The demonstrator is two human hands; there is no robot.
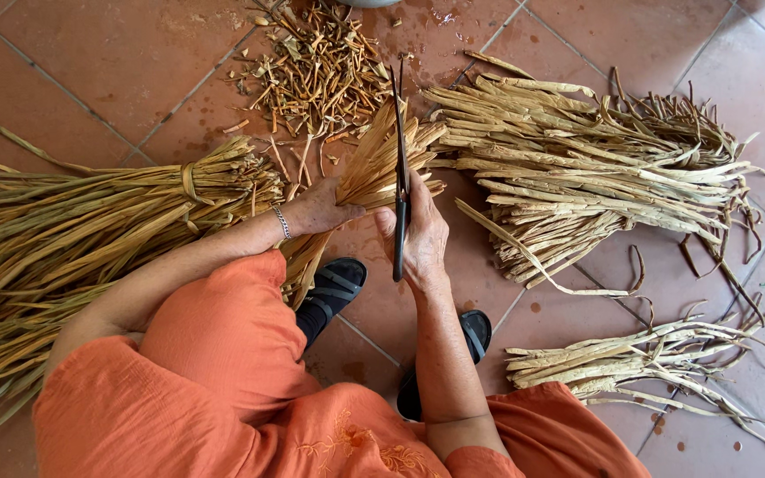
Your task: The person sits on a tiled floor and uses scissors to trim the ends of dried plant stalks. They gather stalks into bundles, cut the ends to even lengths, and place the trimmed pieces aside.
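the left hand [316,211] is closing around a handful of dried stalks [374,168], with the thumb lying across the top of the bunch and the fingers wrapped under it, so the grip is shut tight on the stalks. the handful is running from beside the person's knee up and away from the body, fanning out past the hand. a thin bracelet [282,221] is sitting on that wrist.

the right hand [420,237] is gripping a pair of long dark scissors [399,168], fingers curled around the handles. the blades are pointing straight away from the body and are lying over the fanned ends of the handful, just right of the left thumb; whether the blades are parted cannot be told from this angle.

beyond the blades a heap of short cut pieces [320,66] is lying on the red tile floor [73,62]. a tied bundle of long stalks [90,221] is resting to the left, a large pile of trimmed stalks [586,177] to the right, and a smaller pile [639,358] nearer the right foot. black sandals [334,288] are showing below the hands.
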